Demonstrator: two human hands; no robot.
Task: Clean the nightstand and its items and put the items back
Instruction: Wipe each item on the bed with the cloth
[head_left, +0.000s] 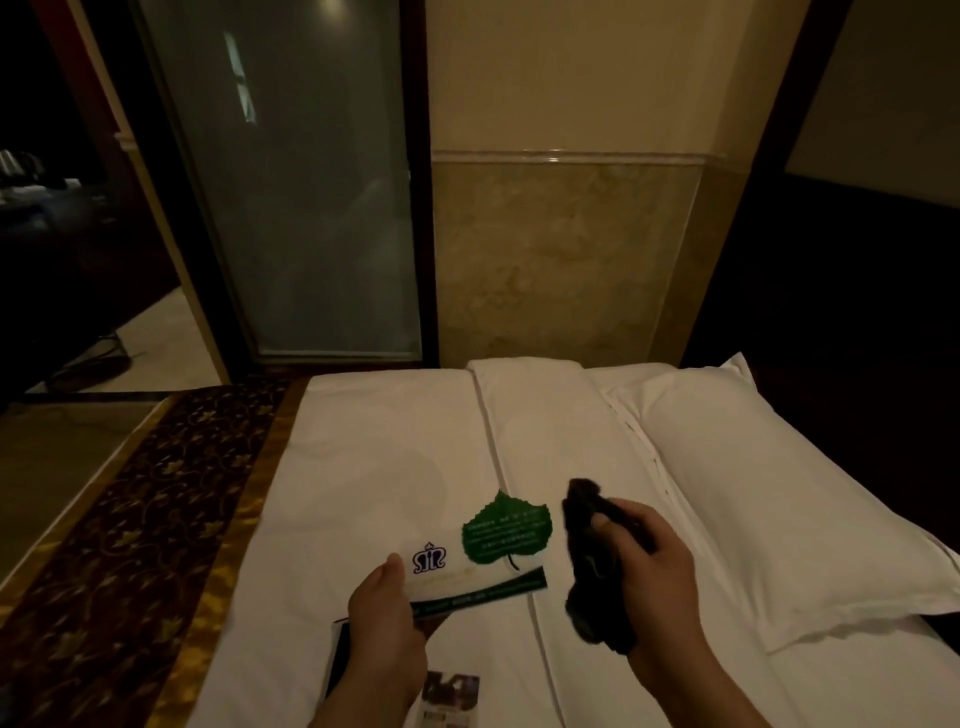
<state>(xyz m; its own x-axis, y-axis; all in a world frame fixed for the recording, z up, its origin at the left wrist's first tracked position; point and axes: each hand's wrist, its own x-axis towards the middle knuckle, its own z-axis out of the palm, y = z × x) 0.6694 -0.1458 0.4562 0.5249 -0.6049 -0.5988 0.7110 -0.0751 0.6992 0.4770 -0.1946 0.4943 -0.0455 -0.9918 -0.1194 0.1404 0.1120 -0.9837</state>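
Two hands | left grip (382, 613) pinches card (467, 577) | right grip (652, 577) clutches dark cloth (587, 551)

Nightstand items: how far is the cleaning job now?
Items are off the nightstand: the green leaf card lies on the bed. The left hand holds the white card; the right hand grips a dark cloth. Putting items back remains.

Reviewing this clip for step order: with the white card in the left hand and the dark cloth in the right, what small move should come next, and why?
Probably bring the dark cloth across onto the white card and wipe it. The left hand holds the card up over the bed, the right hand grips the bunched cloth just beside it, and the two are not yet touching.
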